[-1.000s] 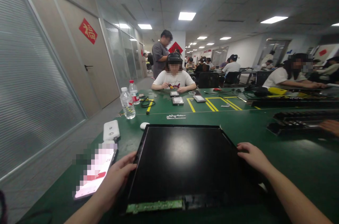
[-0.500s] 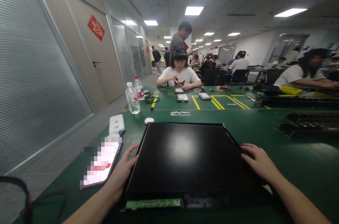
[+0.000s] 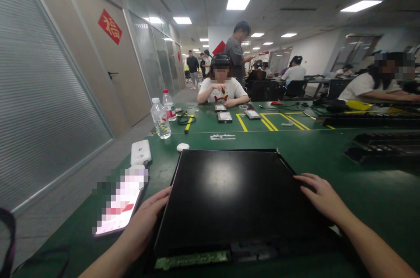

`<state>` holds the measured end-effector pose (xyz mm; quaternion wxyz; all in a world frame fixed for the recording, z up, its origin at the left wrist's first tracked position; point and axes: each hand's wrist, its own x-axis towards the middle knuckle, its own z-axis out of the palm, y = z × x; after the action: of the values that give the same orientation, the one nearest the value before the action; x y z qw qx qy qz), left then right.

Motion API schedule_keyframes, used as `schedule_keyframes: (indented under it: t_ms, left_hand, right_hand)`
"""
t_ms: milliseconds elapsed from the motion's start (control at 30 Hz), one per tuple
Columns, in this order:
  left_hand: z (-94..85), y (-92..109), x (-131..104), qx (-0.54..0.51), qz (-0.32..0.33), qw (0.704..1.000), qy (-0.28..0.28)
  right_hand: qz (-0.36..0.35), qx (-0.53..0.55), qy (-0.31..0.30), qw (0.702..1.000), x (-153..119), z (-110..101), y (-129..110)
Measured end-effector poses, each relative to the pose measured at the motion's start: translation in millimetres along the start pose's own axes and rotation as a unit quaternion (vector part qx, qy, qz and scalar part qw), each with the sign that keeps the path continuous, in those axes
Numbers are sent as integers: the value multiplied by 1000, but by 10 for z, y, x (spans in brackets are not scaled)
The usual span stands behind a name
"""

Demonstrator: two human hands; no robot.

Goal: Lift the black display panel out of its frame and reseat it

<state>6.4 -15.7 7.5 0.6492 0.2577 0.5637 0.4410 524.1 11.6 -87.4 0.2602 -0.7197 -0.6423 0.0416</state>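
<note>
Barely shifted since before, my left hand [image 3: 144, 221] and right hand [image 3: 320, 195] flat against black panel [image 3: 226, 195] edges, grip loose, fingers apart, on green tabletop [image 3: 361, 190], no readable writing.

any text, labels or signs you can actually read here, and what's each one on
"福": gold character on the red diamond sign on the door at left.
Red diamond sign on the far pillar: too far to read.
Water bottles: labels too small to read.
Phone beside the left hand: screen blurred.
Black panel, which the right hand also touches: no text visible.
</note>
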Motion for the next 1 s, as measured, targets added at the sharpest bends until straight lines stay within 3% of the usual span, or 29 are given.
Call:
schedule_keyframes:
  t_ms: [233,500,633,867,1000]
  left_hand:
    - [-60,-1,-55,-6,40,995,-91]
    - [-116,-68,-83,77,73,993,-42]
    - [-146,-69,-59,103,76,990,-66]
    - [-191,-135,20,173,223,959,-35]
    - [-160,-141,4,158,240,956,-55]
  right_hand:
    - [-16,-24,-8,1000,-40,-57,-94]
    - [-4,-32,-13,999,-52,-80,-122]
    - [-7,-22,-11,1000,-47,-88,-109]
    - [-9,29,-7,1000,-62,-162,-189]
    - [24,64,-2,998,-67,-207,-225]
